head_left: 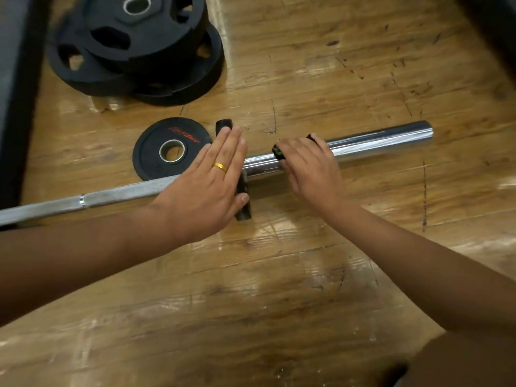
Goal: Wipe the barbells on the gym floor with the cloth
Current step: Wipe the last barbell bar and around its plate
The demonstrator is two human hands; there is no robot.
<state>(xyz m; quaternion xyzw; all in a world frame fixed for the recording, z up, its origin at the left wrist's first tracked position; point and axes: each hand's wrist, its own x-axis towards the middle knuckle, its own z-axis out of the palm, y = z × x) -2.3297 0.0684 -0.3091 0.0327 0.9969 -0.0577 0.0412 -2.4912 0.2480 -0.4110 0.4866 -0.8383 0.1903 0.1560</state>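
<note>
You've got a scuffed wood floor: barbell lying across the middle, small plate flat just beyond it, stacked plates far left.

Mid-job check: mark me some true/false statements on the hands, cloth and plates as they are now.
1. The right hand holds the cloth around the barbell. True.
2. The left hand grips the cloth. False: it lies flat, fingers straight, against the upright black disc on the bar.
3. The small plate is threaded on the bar. False: it lies flat on the floor beside it.
4. Big plates lie stacked beyond the bar. True.
</note>
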